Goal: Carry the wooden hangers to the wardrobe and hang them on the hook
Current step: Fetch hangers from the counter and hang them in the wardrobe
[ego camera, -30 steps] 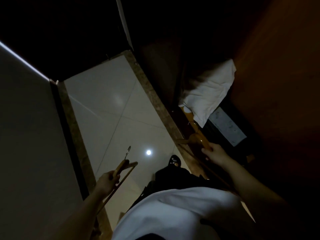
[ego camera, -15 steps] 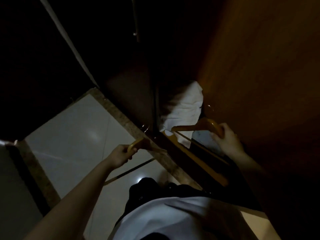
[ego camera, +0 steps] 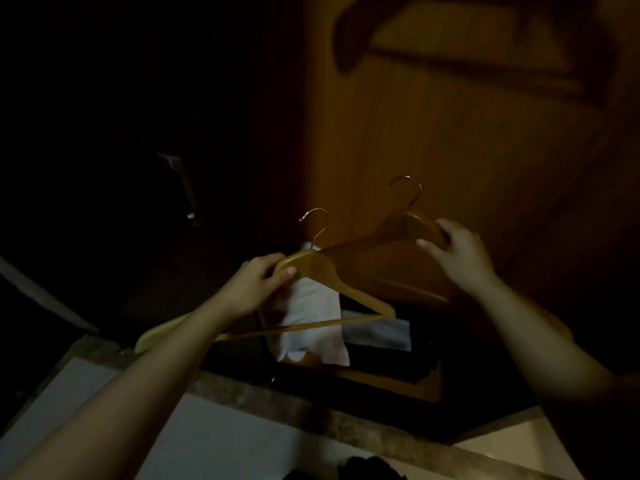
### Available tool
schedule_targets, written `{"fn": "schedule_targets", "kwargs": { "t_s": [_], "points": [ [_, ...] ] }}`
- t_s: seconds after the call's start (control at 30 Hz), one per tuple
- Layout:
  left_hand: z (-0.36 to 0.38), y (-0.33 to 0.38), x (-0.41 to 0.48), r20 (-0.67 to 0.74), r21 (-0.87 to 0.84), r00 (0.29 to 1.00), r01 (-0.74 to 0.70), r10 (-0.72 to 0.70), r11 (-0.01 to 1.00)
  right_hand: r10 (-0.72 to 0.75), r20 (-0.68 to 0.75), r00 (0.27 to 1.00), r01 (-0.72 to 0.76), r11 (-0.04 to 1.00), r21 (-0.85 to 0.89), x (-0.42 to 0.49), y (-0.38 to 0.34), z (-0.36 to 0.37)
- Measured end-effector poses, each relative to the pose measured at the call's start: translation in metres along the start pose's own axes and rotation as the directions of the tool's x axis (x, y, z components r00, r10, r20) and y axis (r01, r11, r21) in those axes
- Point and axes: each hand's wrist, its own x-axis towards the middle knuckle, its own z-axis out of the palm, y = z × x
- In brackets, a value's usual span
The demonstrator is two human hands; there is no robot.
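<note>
L hand (ego camera: 256, 285) grips near hanger (ego camera: 313, 265), R hand (ego camera: 460, 254) far hanger (ego camera: 381, 233).

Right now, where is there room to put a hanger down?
Free: the floor tiles before the stone threshold; also the space against the upper wood panel. Crowded: the wardrobe bottom, with white cloth and a lying hanger.

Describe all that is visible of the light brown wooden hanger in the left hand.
The light brown wooden hanger has curved shoulders, a thin straight crossbar and a silvery metal hook pointing up. It is held upright in front of a white cloth. The left hand grips its shoulder just left of the hook.
</note>
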Motion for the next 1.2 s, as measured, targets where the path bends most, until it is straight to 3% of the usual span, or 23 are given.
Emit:
{"fn": "schedule_targets", "kwargs": {
  "t_s": [0.2,0.3,0.6,0.83,0.97,1.2],
  "points": [
    [-0.032,0.061,0.038,0.000,0.085,0.977,-0.211,0.212,0.974,-0.024,-0.199,0.980,0.028,0.999,0.019,0.014,-0.039,-0.061],
    [-0.052,0.095,0.055,-0.032,0.090,0.951,-0.305,0.309,0.948,-0.108,-0.276,0.955,0.114,0.993,0.005,0.022,-0.060,-0.093],
    [-0.103,0.198,0.087,-0.131,0.098,0.852,-0.497,0.507,0.862,-0.364,-0.457,0.811,0.316,0.931,-0.181,0.059,-0.105,-0.183],
    [-0.133,0.268,0.106,-0.236,0.097,0.761,-0.600,0.604,0.794,-0.391,-0.604,0.695,0.402,0.907,-0.126,0.102,-0.137,-0.244],
    [-0.148,0.295,0.123,-0.294,0.118,0.733,-0.610,0.614,0.784,-0.376,-0.626,0.683,0.417,0.904,-0.089,0.129,-0.146,-0.272],
    [-0.162,0.322,0.159,-0.329,0.157,0.737,-0.574,0.590,0.804,-0.333,-0.598,0.729,0.390,0.920,-0.038,0.189,-0.160,-0.296]
  ]
}}
